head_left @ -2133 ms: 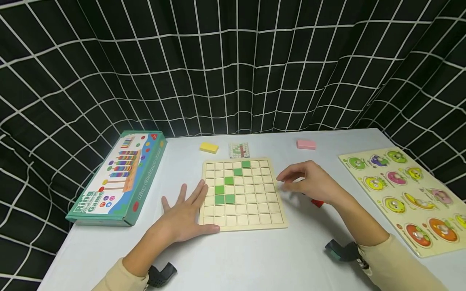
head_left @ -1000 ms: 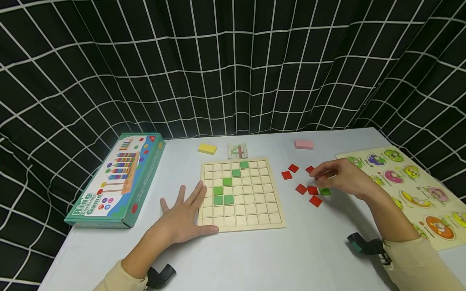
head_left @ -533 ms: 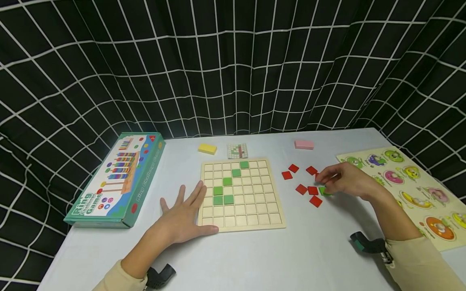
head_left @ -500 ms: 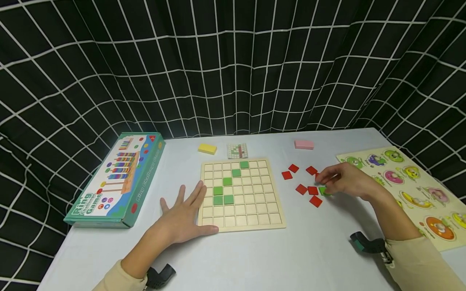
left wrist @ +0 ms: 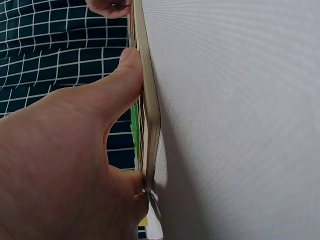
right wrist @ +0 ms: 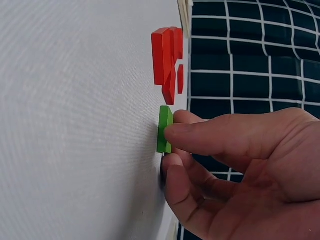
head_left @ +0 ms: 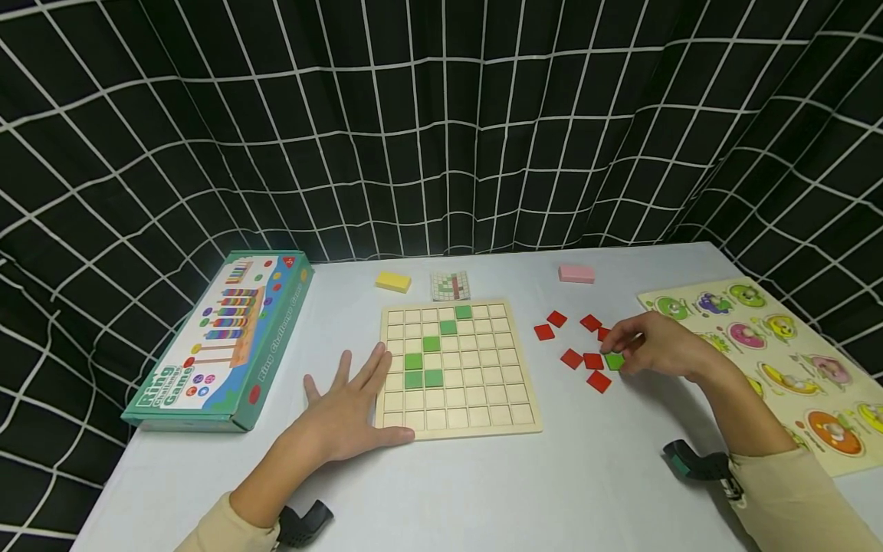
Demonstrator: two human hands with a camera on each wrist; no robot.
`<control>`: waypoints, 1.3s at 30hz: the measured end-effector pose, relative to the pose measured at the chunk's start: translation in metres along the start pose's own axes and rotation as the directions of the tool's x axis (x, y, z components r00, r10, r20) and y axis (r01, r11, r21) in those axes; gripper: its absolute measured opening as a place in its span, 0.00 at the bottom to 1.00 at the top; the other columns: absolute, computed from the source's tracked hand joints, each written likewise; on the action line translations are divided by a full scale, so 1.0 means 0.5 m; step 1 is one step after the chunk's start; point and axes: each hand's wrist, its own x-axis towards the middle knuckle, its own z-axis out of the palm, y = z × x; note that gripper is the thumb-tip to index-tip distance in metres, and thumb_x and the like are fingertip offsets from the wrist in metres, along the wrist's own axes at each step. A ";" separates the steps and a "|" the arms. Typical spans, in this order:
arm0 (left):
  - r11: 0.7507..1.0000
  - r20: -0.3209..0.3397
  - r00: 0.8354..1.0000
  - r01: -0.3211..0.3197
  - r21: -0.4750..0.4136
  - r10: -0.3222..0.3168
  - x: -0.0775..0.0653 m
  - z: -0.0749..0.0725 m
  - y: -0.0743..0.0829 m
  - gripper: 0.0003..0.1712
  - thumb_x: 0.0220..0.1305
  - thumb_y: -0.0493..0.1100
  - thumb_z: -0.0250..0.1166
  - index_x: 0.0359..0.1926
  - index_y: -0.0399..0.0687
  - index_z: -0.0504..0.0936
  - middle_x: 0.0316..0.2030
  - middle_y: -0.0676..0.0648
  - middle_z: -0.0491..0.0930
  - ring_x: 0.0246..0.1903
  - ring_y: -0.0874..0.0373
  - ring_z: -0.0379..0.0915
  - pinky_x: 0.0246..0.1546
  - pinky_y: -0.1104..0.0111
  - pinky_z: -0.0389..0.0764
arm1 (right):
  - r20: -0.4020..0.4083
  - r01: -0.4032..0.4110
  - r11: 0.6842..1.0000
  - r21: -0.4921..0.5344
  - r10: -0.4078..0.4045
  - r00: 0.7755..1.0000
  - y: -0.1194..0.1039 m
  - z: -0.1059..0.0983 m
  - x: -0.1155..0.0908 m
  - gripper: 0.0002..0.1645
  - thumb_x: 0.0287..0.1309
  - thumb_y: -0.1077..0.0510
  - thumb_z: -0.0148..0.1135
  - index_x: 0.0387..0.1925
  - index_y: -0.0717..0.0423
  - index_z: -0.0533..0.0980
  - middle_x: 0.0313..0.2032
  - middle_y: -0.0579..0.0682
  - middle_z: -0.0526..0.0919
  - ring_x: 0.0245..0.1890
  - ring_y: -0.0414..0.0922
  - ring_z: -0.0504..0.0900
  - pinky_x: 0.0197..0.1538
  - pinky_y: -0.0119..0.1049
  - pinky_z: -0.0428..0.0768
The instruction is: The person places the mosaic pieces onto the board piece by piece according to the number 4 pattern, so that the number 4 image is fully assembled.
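A loose green tile lies on the bench to the right of the grid board, just beside a group of red tiles, seven of them in sight. The right hand has its fingers curled close about that tile, thumb and index finger nearly together and pinching it at its edges. The left hand lies with fingers spread and relaxed, gripping nothing; its thumb touches the near edge of the grid board and its fingertips rest at the left edge. Six green squares sit in the board's cells, most along a diagonal. Just beyond the far edge lies a pattern card, with a yellow block to its left and a pink block well to its right. Outermost are a game box on the left and a fruit board on the right, before a dark gridded curtain.
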 end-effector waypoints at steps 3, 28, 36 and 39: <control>1.000 0.000 1.000 0.002 0.000 -0.002 0.000 0.000 0.000 0.72 0.53 0.84 0.63 0.85 0.54 0.44 0.85 0.54 0.36 0.82 0.31 0.30 0.60 0.14 0.35 | -0.010 -0.010 1.000 -0.015 0.010 1.000 -0.002 0.003 0.002 0.21 0.47 0.70 0.76 0.46 0.66 0.83 0.42 0.55 0.85 0.40 0.48 0.76 0.35 0.31 0.80; 1.000 0.008 1.000 0.007 0.003 -0.007 0.001 0.005 -0.003 0.71 0.53 0.85 0.62 0.85 0.57 0.42 0.85 0.56 0.34 0.82 0.34 0.28 0.62 0.15 0.35 | -0.055 0.012 0.995 -0.096 -0.017 0.998 -0.008 0.012 -0.002 0.18 0.49 0.67 0.78 0.44 0.63 0.85 0.37 0.52 0.83 0.40 0.48 0.77 0.33 0.31 0.80; 1.000 0.007 1.000 0.001 -0.003 -0.001 0.001 0.000 -0.001 0.71 0.53 0.85 0.62 0.85 0.56 0.42 0.85 0.54 0.35 0.82 0.32 0.29 0.61 0.15 0.35 | -0.062 0.015 0.994 -0.106 -0.021 0.998 -0.016 0.008 -0.002 0.18 0.49 0.66 0.78 0.45 0.62 0.85 0.38 0.53 0.84 0.40 0.49 0.77 0.33 0.33 0.80; 1.000 0.005 1.000 0.000 -0.007 0.000 0.000 -0.001 -0.001 0.71 0.53 0.85 0.62 0.85 0.55 0.43 0.85 0.54 0.35 0.82 0.32 0.29 0.61 0.14 0.35 | -0.076 0.022 0.993 -0.119 -0.031 0.997 -0.025 0.008 -0.004 0.19 0.49 0.65 0.79 0.45 0.62 0.85 0.39 0.53 0.85 0.40 0.48 0.78 0.32 0.33 0.81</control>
